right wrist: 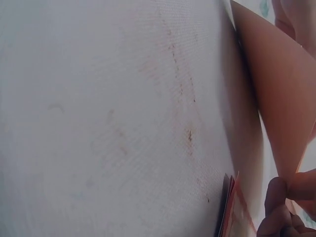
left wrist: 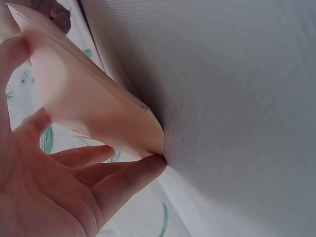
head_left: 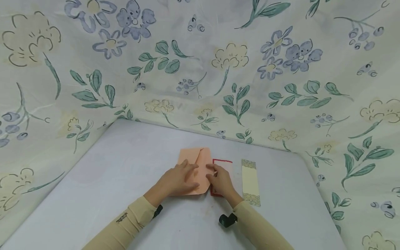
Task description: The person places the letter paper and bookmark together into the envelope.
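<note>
A peach paper envelope (head_left: 203,178) with a folded flap lies on the white table in the head view. My left hand (head_left: 178,177) rests over its left half, fingers spread and pressing on the paper. In the left wrist view, fingertips of that hand touch the envelope (left wrist: 94,98) along one edge and near a corner. My right hand (head_left: 222,180) is at the right edge. Thumb and finger pinch the envelope (right wrist: 276,84) there in the right wrist view. Partly under the right hand lies a red-bordered card (head_left: 227,168), its middle hidden.
To the right of the card lies a cream paper strip (head_left: 250,182) with glittery ends. The white table (head_left: 131,156) has faint reddish marks near its front. A floral cloth (head_left: 200,69) hangs behind and at both sides.
</note>
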{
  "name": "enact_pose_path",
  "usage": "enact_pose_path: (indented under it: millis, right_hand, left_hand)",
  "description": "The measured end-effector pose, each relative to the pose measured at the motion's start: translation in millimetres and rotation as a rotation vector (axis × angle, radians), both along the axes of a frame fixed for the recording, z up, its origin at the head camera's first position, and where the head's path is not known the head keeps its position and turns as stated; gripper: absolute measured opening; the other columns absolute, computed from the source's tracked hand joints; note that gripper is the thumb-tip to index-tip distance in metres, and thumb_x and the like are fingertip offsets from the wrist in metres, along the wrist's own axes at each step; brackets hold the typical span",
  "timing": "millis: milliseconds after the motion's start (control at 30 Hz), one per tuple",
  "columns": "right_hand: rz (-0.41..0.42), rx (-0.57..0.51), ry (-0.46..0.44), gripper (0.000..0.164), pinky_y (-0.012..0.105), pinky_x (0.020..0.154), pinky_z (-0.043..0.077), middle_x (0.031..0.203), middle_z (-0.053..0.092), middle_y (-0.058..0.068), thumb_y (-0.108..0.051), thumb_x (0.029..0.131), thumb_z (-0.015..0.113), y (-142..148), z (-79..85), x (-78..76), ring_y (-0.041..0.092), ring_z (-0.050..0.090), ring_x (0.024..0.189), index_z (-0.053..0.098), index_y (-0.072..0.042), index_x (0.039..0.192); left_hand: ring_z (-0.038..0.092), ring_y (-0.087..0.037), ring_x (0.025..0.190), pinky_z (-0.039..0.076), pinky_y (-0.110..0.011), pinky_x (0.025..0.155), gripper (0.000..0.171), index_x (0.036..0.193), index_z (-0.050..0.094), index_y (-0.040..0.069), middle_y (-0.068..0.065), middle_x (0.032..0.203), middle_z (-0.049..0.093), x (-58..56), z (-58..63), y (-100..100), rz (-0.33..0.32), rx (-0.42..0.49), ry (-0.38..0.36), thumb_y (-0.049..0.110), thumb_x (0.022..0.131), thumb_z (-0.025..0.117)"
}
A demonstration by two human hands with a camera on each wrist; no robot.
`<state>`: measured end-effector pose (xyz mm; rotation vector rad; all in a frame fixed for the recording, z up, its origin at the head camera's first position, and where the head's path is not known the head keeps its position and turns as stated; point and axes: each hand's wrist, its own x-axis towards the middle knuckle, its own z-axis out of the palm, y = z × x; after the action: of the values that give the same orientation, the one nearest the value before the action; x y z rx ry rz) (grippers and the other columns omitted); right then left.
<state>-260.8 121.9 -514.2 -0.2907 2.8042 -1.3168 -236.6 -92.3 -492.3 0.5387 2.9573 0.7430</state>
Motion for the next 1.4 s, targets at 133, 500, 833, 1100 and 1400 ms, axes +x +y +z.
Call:
enact_pose_path:
  millis: [133, 500, 833, 1100, 1400]
  right_hand:
    - [-0.009, 0.001, 0.001, 0.037, 0.023, 0.054, 0.046, 0.104, 0.064, 0.009, -0.008, 0.094, 0.069, 0.8, 1.0, 1.4, 0.013, 0.055, 0.070, 0.067, -0.011, 0.131]
    - [-0.026, -0.011, -0.003, 0.036, 0.024, 0.052, 0.046, 0.101, 0.064, 0.007, -0.009, 0.093, 0.071, 2.5, -1.1, 1.8, 0.013, 0.055, 0.070, 0.068, -0.011, 0.129]
    - [-0.031, -0.030, -0.009, 0.035, 0.024, 0.053, 0.046, 0.103, 0.063, 0.007, -0.012, 0.094, 0.072, 3.5, -2.7, 2.1, 0.013, 0.056, 0.074, 0.068, -0.011, 0.129]
    - [-0.050, -0.026, -0.022, 0.036, 0.024, 0.053, 0.047, 0.104, 0.062, 0.007, -0.013, 0.094, 0.073, 4.2, -2.7, 3.4, 0.015, 0.056, 0.077, 0.068, -0.012, 0.129]
    - [-0.055, -0.018, 0.018, 0.034, 0.029, 0.074, 0.053, 0.106, 0.066, 0.007, -0.014, 0.093, 0.073, 8.4, -1.3, 2.7, 0.016, 0.062, 0.086, 0.068, -0.011, 0.127]
  left_hand:
    - [0.052, -0.054, 0.128, 0.046, -0.063, 0.098, 0.071, 0.149, 0.051, 0.026, -0.024, 0.155, 0.042, -0.5, 0.0, -0.2, 0.007, 0.010, -0.006, 0.058, 0.088, 0.070]
    - [0.055, -0.051, 0.126, 0.046, -0.061, 0.099, 0.071, 0.148, 0.052, 0.026, -0.025, 0.155, 0.041, -0.6, 0.5, 0.7, 0.012, 0.028, -0.026, 0.058, 0.087, 0.071]
    - [0.054, -0.051, 0.126, 0.046, -0.062, 0.098, 0.070, 0.147, 0.053, 0.025, -0.025, 0.155, 0.042, -0.4, 0.6, 1.5, 0.007, 0.001, -0.026, 0.056, 0.087, 0.072]
    - [0.051, -0.052, 0.130, 0.044, -0.063, 0.101, 0.071, 0.147, 0.053, 0.024, -0.025, 0.155, 0.041, 0.2, 1.2, 2.4, 0.005, -0.003, -0.032, 0.056, 0.086, 0.073]
    - [0.052, -0.050, 0.130, 0.044, -0.062, 0.101, 0.071, 0.146, 0.054, 0.024, -0.024, 0.155, 0.042, 0.4, 1.8, 3.9, 0.009, -0.020, -0.028, 0.055, 0.086, 0.074]
